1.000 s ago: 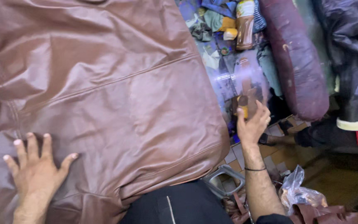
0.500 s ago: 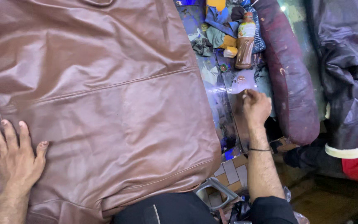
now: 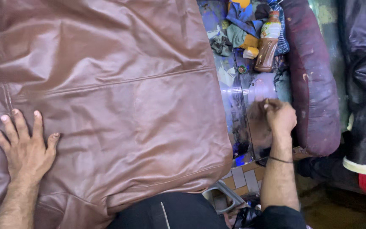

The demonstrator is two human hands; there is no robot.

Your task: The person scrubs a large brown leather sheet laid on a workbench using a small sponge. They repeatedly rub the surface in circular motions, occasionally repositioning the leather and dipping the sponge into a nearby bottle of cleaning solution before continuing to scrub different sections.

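Head view: brown leather jacket (image 3: 106, 85) spread flat over the bench (image 3: 238, 127), filling the left and centre of the frame; one seam runs across it from mid left to upper centre. Left hand (image 3: 26, 148) at lower left, palm down on the leather, fingers (image 3: 18, 123) spread wide, holding nothing. Right hand (image 3: 281, 116) at centre right over the stained bare strip of bench just beside the jacket's right edge; fingers curled narrow, pinched on something small and pale at the tips; cannot tell what it is; dark band on that wrist. Upper right: bottle (image 3: 267, 42) with brown liquid standing among rags (image 3: 234, 34) in blue, grey and yellow. Right of the hand, a dark red padded roll (image 3: 314, 80) running top to bottom; beyond it, at the right edge, dark leather (image 3: 365, 63) bunched up. Bottom centre: grey metal handle (image 3: 223, 197) below the jacket's hem; tiled floor (image 3: 244, 176) beside it.
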